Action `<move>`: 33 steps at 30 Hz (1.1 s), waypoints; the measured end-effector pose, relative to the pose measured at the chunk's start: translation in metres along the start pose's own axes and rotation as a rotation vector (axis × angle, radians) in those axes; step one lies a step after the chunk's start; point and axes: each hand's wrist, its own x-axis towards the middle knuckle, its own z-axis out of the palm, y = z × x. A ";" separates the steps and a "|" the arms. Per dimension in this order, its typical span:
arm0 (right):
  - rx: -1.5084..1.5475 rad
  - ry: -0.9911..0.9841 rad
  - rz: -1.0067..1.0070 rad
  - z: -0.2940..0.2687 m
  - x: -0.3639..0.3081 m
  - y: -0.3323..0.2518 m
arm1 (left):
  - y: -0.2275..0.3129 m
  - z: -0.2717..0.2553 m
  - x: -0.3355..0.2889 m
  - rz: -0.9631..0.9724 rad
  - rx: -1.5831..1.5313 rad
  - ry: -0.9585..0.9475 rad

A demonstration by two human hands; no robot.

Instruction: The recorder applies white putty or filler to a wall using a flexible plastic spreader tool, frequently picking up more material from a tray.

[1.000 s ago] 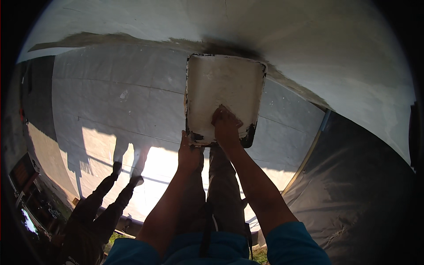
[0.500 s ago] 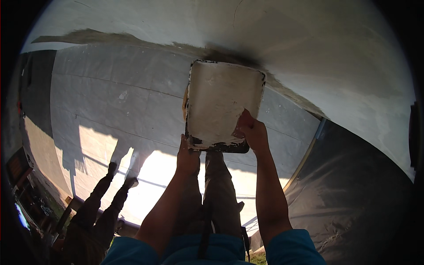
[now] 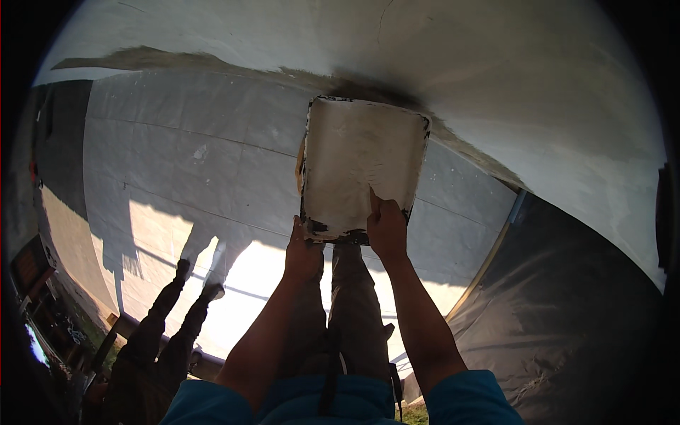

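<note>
My left hand [image 3: 303, 253] is closed on the near left corner of a shallow rectangular tray [image 3: 347, 152], whose inside is coated with pale plaster and whose dark rim is chipped or smeared. In my right hand [image 3: 388, 230] is a flat reddish scraper [image 3: 373, 198], seen nearly edge-on. It stands over the lower right part of the tray, its edge against the plaster coat, where short marks show just beyond it. My fingers hide most of the scraper.
A pale grey wall [image 3: 510, 78] with a darker, damp-looking band [image 3: 212, 65] along its edge rises ahead. Grey sheeting [image 3: 205, 152] covers the floor, sunlit nearer me. Dark sheeting [image 3: 567, 304] lies right. Another person's legs [image 3: 166, 312] are at lower left.
My right hand has moved left and slightly nearer along the tray, turning the scraper from its flat face to its edge. My left hand still holds the tray.
</note>
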 end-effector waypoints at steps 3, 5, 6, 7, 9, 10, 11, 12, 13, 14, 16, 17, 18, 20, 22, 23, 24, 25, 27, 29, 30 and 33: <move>0.059 -0.015 0.131 -0.031 0.016 0.002 | 0.011 0.003 -0.002 -0.041 -0.037 -0.040; 0.149 -0.043 0.219 -0.040 0.028 0.001 | 0.011 0.002 -0.003 -0.041 -0.059 -0.049; 0.152 -0.045 0.221 -0.041 0.031 0.002 | 0.010 0.002 -0.003 -0.044 -0.055 -0.048; 0.255 -0.028 0.258 -0.040 0.034 0.002 | 0.009 0.000 -0.002 -0.023 -0.001 -0.044; 0.103 0.134 0.079 -0.033 0.035 0.000 | 0.007 -0.003 -0.002 -0.006 0.057 -0.037; 0.099 0.136 0.083 -0.024 0.035 0.006 | 0.012 -0.001 -0.001 -0.015 0.030 -0.047; -0.041 0.136 0.011 -0.014 0.035 0.012 | 0.016 0.004 -0.002 -0.024 0.001 -0.059; -0.181 0.135 -0.060 -0.008 0.034 0.019 | 0.017 0.008 -0.004 -0.023 -0.004 -0.069; -0.152 0.101 -0.112 -0.004 0.035 0.010 | 0.015 0.005 -0.004 -0.036 -0.028 -0.055; -0.145 0.098 -0.117 -0.006 0.035 -0.003 | 0.012 0.001 -0.004 -0.049 -0.054 -0.040; -0.100 0.164 -0.125 -0.015 0.035 -0.021 | 0.008 0.000 -0.003 -0.028 -0.018 -0.037; -0.101 0.166 -0.125 -0.011 0.037 -0.013 | 0.008 0.002 -0.002 -0.007 0.014 -0.042; -0.174 0.139 -0.087 -0.003 0.039 0.001 | 0.008 0.004 0.000 -0.004 0.014 -0.044; -0.256 0.112 -0.053 -0.004 0.041 0.008 | 0.021 0.004 0.003 -0.069 -0.023 -0.053; -0.118 0.125 -0.045 -0.006 0.042 0.006 | 0.012 0.004 0.002 -0.038 0.008 -0.047; -0.110 0.120 -0.050 -0.009 0.040 0.000 | 0.007 0.001 0.002 -0.008 0.044 -0.040; -0.057 0.192 -0.062 -0.014 0.037 -0.006 | 0.003 -0.001 0.003 -0.011 0.047 -0.030; -0.018 0.269 -0.065 -0.024 0.033 -0.008 | 0.008 0.003 0.001 -0.043 0.055 -0.049; -0.049 0.209 -0.022 -0.018 0.039 0.011 | 0.010 0.009 -0.004 -0.077 0.058 -0.074; -0.062 0.151 0.010 -0.020 0.046 -0.001 | 0.004 0.006 -0.003 -0.014 0.088 -0.030; -0.016 0.190 0.003 -0.026 0.045 -0.006 | 0.002 0.005 0.000 -0.013 0.089 -0.027; 0.002 0.226 0.003 -0.022 0.043 -0.004 | 0.008 0.004 0.004 -0.069 0.075 -0.064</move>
